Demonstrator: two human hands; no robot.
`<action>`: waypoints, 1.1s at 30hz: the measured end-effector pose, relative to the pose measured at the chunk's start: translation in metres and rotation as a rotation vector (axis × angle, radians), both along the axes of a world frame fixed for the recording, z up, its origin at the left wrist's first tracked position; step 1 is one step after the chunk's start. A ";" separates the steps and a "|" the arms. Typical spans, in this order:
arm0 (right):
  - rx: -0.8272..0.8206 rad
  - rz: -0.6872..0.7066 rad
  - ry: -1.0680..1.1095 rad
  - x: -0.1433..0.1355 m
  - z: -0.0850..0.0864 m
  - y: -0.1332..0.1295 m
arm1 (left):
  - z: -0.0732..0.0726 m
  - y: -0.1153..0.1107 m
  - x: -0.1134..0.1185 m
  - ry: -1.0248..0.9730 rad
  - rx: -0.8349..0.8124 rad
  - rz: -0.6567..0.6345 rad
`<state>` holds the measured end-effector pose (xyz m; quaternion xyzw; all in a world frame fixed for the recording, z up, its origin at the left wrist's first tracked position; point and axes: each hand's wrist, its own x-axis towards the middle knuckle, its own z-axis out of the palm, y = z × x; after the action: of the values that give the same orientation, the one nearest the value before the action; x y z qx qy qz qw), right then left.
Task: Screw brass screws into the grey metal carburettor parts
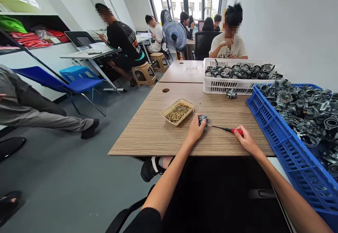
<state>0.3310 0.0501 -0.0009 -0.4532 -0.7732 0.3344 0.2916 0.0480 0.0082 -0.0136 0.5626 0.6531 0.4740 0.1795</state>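
Observation:
My left hand (195,129) is closed around a small grey metal carburetor (202,119) on the wood-grain table. In my right hand (245,139) is a screwdriver (224,129) with a red and black handle. Its thin shaft points left, and the tip meets the right side of the carburetor; the exact contact point is too small to make out. Just beyond my left hand sits a cream tray (173,123) holding many small brass-coloured parts. A couple of tiny loose pieces (200,102) lie on the table near that tray.
On the right, a blue crate (286,148) is heaped with metal carburetors. Behind it stands a white crate (224,85) of similar parts, with one carburetor (231,93) in front. A person (229,46) sits across the table (142,134). Someone walks at the left, near a blue chair (84,84).

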 end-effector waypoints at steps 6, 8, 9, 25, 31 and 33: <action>-0.034 0.005 0.025 0.000 0.001 -0.001 | 0.000 0.000 0.000 -0.004 0.000 0.002; -0.015 0.008 0.033 -0.001 0.001 -0.001 | 0.000 0.000 0.000 -0.007 0.006 -0.001; -0.002 0.013 0.035 -0.001 0.001 -0.001 | 0.000 -0.001 0.000 -0.008 0.007 0.001; -0.021 0.025 0.007 -0.002 0.007 -0.003 | -0.003 0.001 -0.001 -0.017 0.025 -0.005; -0.013 0.007 -0.004 0.001 0.002 0.000 | -0.003 0.002 -0.001 -0.009 0.021 -0.002; 0.005 0.001 -0.006 0.000 0.000 0.001 | -0.003 0.001 0.000 -0.007 0.020 -0.001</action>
<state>0.3311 0.0508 -0.0006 -0.4532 -0.7752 0.3310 0.2901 0.0477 0.0096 -0.0163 0.5631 0.6474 0.4824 0.1762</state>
